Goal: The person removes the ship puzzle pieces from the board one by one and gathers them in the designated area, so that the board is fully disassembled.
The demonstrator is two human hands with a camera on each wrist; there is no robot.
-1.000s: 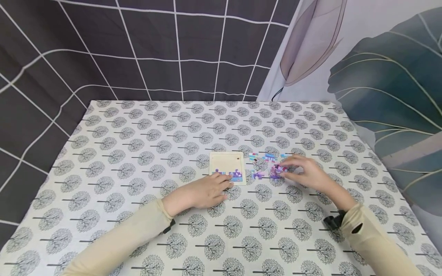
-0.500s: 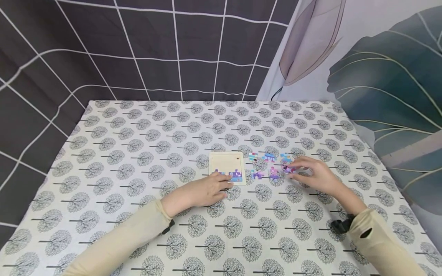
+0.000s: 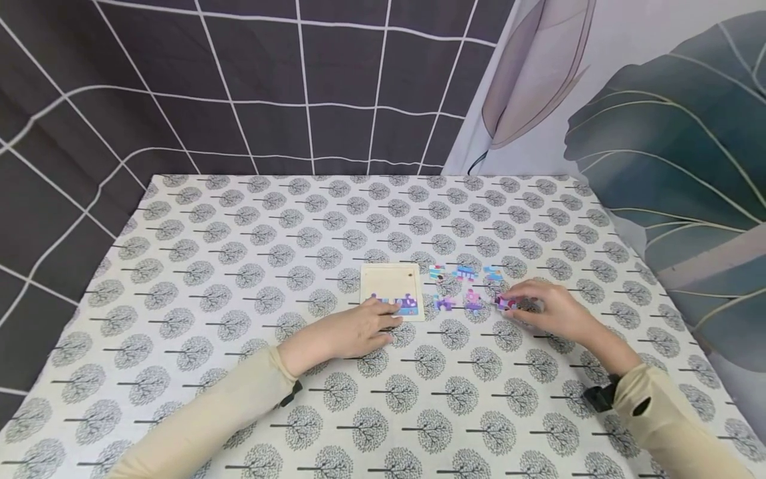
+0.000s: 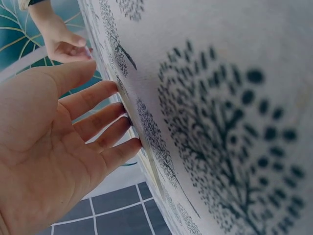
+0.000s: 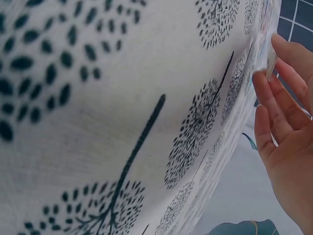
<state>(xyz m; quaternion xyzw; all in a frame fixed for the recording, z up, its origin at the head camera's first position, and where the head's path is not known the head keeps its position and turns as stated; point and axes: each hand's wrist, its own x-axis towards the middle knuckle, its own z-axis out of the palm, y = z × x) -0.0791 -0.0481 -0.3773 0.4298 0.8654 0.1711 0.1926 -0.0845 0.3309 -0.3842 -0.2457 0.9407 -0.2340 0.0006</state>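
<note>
A square cream puzzle tray (image 3: 389, 276) lies on the table, with joined purple and blue puzzle pieces (image 3: 408, 305) along its near side. My left hand (image 3: 350, 330) rests on the tray's near left part, fingers straight; in the left wrist view the fingertips (image 4: 134, 143) touch the tray's edge. To the right, my right hand (image 3: 553, 309) pinches a dark purple and red puzzle piece (image 3: 505, 303) between thumb and fingers, low over the cloth. The right wrist view shows this piece edge-on as a thin pale sliver (image 5: 271, 63). The hand covers part of it.
Several loose pieces lie between tray and right hand: a striped piece (image 3: 437, 273), a blue piece (image 3: 465, 273), a light-blue and orange piece (image 3: 493, 273), a purple piece (image 3: 445, 303) and a pink-purple piece (image 3: 473, 301). A tree-print cloth (image 3: 299, 219) covers the table.
My right hand has moved right with the dark purple piece, away from the pink-purple piece, uncovering it and the light-blue and orange piece. My left hand has stayed on the tray.
</note>
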